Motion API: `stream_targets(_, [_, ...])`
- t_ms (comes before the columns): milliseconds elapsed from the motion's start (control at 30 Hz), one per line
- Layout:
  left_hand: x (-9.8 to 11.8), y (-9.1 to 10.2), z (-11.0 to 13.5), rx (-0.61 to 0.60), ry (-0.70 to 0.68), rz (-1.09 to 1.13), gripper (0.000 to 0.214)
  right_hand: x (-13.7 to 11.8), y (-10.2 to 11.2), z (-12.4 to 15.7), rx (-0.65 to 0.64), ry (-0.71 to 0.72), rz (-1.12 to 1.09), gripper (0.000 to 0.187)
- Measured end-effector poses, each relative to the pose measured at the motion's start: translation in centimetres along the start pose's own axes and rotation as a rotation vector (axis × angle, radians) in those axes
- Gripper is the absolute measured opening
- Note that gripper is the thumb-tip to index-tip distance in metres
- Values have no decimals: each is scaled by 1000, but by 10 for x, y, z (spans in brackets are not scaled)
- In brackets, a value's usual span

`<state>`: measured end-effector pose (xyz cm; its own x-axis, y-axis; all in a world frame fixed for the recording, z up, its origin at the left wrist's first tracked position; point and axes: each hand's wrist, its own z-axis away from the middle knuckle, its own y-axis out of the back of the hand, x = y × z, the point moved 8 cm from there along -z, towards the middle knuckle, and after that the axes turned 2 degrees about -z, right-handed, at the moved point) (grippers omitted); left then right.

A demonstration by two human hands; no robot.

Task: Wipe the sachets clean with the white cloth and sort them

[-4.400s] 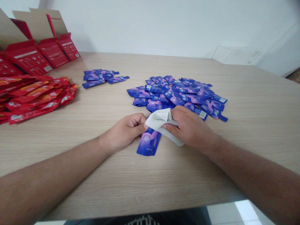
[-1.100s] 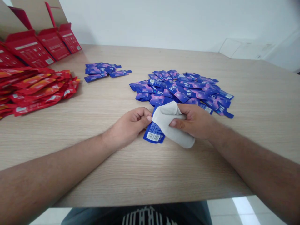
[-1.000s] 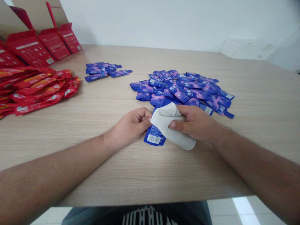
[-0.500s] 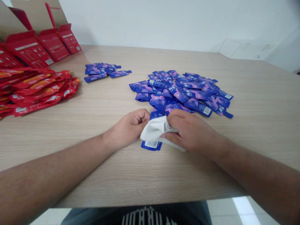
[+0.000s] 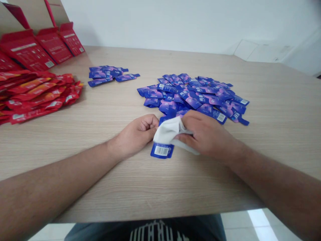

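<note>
A blue sachet (image 5: pixel 162 150) with a barcode shows between my hands, partly covered by a white cloth (image 5: pixel 167 130). My left hand (image 5: pixel 142 132) is closed, thumb and fingers pinching the sachet's left edge. In my right hand (image 5: pixel 202 135) the white cloth is gripped, its folded part lying over the middle of the sachet. Just beyond my hands a heap of blue and purple sachets (image 5: pixel 193 95) spreads over the table (image 5: pixel 120 190).
A small group of blue sachets (image 5: pixel 106 73) lies at the back left. At far left are piled red packets (image 5: pixel 37 95), with open red boxes (image 5: pixel 54 45) behind them. A white wall (image 5: pixel 160 23) bounds the table's back.
The white cloth in my right hand has moved slightly up along the sachet, baring more of its barcode end. My left hand keeps its pinch.
</note>
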<state>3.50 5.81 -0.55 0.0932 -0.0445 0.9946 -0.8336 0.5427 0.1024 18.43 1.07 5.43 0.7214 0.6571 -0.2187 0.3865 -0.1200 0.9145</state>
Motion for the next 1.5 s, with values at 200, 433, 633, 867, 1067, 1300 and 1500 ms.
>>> stream_targets(200, [-2, 1, 0, 9, 8, 14, 21, -14, -12, 2, -133, 137, -5, 17])
stream_targets(433, [-6, 2, 0, 18, 32, 45, 24, 1, 1, 0, 2, -12, 46, 27])
stream_targets(633, [-8, 2, 0, 24, 41, 80, 24, -17, -12, 3, -144, 144, 51, 14])
stream_targets(867, [-9, 3, -1, 18, 35, 67, 23, -14, -13, 3, -187, 153, 54, 14])
stream_targets(1067, [-12, 4, -1, 25, 57, 60, 24, 4, -2, 0, -57, -19, 83, 23])
stream_targets(1300, [-10, 4, -1, 23, 29, 67, 24, -15, -13, 3, -175, 141, 63, 13])
stream_targets(1500, [-10, 4, -1, 18, 40, 42, 23, -2, -5, 0, -91, 12, 76, 20])
